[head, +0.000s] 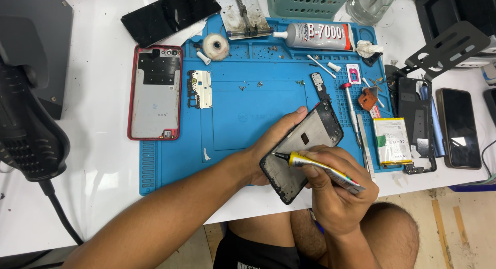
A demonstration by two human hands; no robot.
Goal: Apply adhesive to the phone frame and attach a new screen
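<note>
My left hand (268, 145) grips a bare phone frame (309, 140) by its left edge and holds it tilted over the front edge of the blue work mat (243, 114). My right hand (336, 189) is shut on a small yellow glue tube (320, 168). The tube's black nozzle touches the frame's lower left edge. The frame's inside is grey with a black border.
On the mat lie a white bracket (200, 88), a large glue tube (318, 35), a screwdriver (352, 111) and small parts. A red back cover (155, 91) and a dark screen (170, 15) lie to the left. A battery (391, 141), another frame and a phone (459, 127) lie at the right.
</note>
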